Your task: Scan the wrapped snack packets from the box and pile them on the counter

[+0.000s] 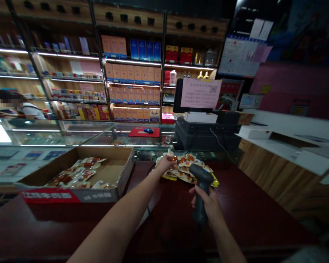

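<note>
Head view: just the one angle here, a dark red counter (pixel 246 213) seen from above, with both arms stretched out over it.
Packets: the food packets (pixel 185 167) are heaped on the far part of the counter, in front of the black register setup (pixel 205 133); clear-and-white wrappers, brownish stuff inside, labels too small to be read.
Left hand: the left hand (pixel 166 163) is laid on the left end of the heap, fingers curled in a bit; whether a packet is actually pinched can't be told.
Right hand: the handle of a handheld scanner (pixel 200 174) is wrapped snugly by the right hand (pixel 211 204). The scanner's head is held upright in front of the heap's right side; contact with the packets can't be made out, and no beam is visible.
Box: more packets (pixel 71 176) are left in the open cardboard box (pixel 106 195) off to the left, bunched mostly along its left and near sides, with bare cardboard showing at the right.
Progress: looks partway at best, tbh. A good heap is laid out and the scanner is in hand, but whether anything has been scanned can't be told. The boxed packets aren't being touched, so whether they're done or left to do is anyone's guess.
</note>
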